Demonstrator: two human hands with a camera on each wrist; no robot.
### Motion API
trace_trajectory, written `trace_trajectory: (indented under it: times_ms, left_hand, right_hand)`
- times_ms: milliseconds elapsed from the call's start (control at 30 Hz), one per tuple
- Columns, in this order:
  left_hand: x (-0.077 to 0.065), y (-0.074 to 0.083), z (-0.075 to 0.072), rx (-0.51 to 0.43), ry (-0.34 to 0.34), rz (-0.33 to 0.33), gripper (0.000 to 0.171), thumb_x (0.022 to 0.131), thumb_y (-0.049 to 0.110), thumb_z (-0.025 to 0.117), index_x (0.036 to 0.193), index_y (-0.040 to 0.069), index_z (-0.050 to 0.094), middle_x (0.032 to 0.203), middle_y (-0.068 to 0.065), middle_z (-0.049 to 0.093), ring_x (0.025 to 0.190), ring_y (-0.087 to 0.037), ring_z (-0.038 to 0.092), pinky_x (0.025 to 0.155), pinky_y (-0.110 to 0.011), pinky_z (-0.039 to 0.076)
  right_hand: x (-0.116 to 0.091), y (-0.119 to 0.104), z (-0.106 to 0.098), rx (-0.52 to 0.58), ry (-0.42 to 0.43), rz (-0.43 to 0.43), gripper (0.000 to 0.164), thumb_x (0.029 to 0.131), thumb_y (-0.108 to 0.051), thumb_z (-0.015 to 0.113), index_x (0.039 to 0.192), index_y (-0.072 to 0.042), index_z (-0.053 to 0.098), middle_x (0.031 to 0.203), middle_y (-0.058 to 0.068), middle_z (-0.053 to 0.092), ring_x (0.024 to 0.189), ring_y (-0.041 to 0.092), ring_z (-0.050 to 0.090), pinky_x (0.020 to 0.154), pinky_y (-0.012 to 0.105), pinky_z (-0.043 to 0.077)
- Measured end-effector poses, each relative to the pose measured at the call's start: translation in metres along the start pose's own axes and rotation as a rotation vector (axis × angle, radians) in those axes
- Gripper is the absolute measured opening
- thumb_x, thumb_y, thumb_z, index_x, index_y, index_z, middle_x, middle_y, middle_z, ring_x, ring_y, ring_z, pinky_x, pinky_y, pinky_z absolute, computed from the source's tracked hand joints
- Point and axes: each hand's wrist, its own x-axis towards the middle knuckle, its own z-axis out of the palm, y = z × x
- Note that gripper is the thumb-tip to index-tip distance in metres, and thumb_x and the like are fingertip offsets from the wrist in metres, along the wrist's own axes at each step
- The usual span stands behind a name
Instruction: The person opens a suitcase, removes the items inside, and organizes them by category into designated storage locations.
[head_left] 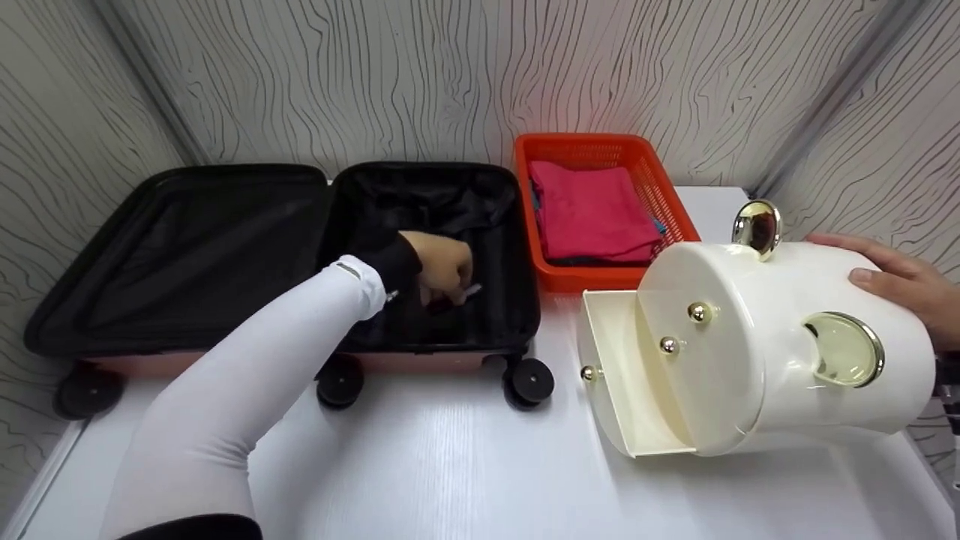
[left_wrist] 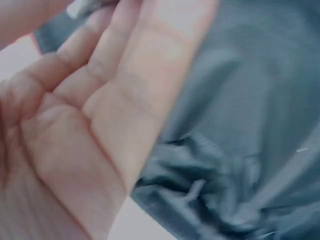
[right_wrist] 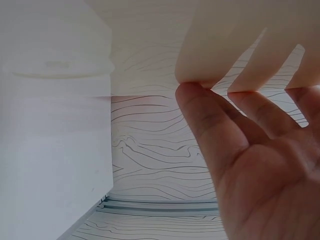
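Note:
Inside the right half of an open black-lined suitcase point(head_left: 499, 292), my left hand point(head_left: 444, 262) reaches down with its fingers bent. It pinches a small slim item point(head_left: 472, 290) with a pale, clear-looking end; its exact kind I cannot tell. In the left wrist view, the left palm point(left_wrist: 90, 130) is close to the camera, and only a bit of the item point(left_wrist: 77, 7) shows past the fingers. At the right, my right hand point(head_left: 904, 277) rests on top of a cream rounded storage box point(head_left: 817, 300). Fingertips of the right hand point(right_wrist: 260, 150) touch the box's glossy surface.
A drawer point(head_left: 637, 375) stands pulled out at the box's left side, and a gold oval knob point(head_left: 757, 227) rises from its top. Behind is a red basket point(head_left: 581, 279) with folded pink cloth point(head_left: 596, 214). The suitcase's other half point(head_left: 202, 255) lies flat at left.

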Motion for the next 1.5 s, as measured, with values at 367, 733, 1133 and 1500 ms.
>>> trace_trajectory:
  times_ms: [367,733,1133,1500]
  left_hand:
    - [0.015,0.079,-0.011,0.164,0.394,0.365,0.016,0.103,0.018,0.074,0.112,0.006,0.078,0.099,-0.006,0.076,0.084,-0.015,0.062,0.083,-0.030,0.054]
    - [0.054,0.154,0.038,0.583,0.345,0.572,0.014,0.103,0.016,0.072,0.110,0.019,0.084,0.105,0.002,0.081,0.095,-0.018,0.070,0.086,-0.032,0.055]
    - [0.093,0.181,0.084,0.930,0.189,0.585,0.022,0.098,0.014,0.069,0.081,0.027,0.068,0.088,0.008,0.074,0.075,-0.013,0.057,0.062,-0.028,0.039]
    - [0.121,0.193,0.103,0.792,-0.034,0.422,0.029,0.094,0.013,0.071,0.070,0.022,0.060,0.068,0.010,0.047,0.071,-0.012,0.041,0.059,-0.025,0.031]
  right_hand:
    - [0.002,0.006,-0.001,0.093,-0.129,-0.071,0.065,0.110,0.011,0.019,0.169,-0.011,0.037,0.153,-0.002,0.065,0.121,0.015,0.076,0.085,0.030,0.066]
    - [0.003,0.006,0.002,0.139,-0.103,-0.074,0.064,0.111,0.011,0.019,0.169,-0.009,0.038,0.154,-0.001,0.064,0.121,0.016,0.076,0.085,0.031,0.066]
    - [0.007,0.004,0.005,0.045,-0.050,-0.049,0.063,0.110,0.010,0.023,0.167,-0.011,0.042,0.148,-0.003,0.068,0.113,0.014,0.078,0.079,0.030,0.066]
    - [0.007,0.003,0.007,0.025,-0.040,-0.058,0.063,0.110,0.010,0.024,0.167,-0.008,0.041,0.149,-0.002,0.067,0.114,0.013,0.077,0.079,0.030,0.066]
